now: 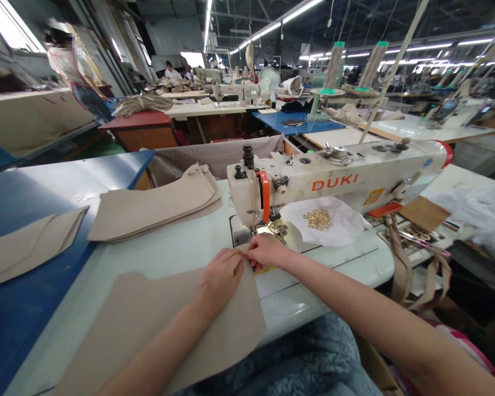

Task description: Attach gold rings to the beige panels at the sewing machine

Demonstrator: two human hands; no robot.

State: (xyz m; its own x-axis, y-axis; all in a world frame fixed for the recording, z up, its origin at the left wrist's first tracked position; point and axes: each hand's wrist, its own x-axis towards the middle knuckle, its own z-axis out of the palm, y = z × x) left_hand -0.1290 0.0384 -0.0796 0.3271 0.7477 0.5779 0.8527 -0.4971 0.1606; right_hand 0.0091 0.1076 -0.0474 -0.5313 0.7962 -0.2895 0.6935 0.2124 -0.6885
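Observation:
A large beige fabric panel point(157, 302) lies on the pale sewing table in front of me, its right end overhanging toward my lap. My left hand point(223, 275) rests on it with fingers curled closed at the panel's upper edge. Touching those fingertips, my right hand point(266, 250) pinches the same edge just in front of the needle area. Whatever small piece may sit between the fingertips is hidden. The white sewing machine point(297, 179), with orange lettering and an orange lever, stands right behind both hands.
Beige panels point(157, 206) are stacked behind left; more panels point(33, 242) lie on the blue table point(70, 176). Small gold metal rings point(318, 219) sit on white cloth point(350, 223) under the machine arm. Straps point(402, 264) hang at right. A person point(72, 71) stands far left.

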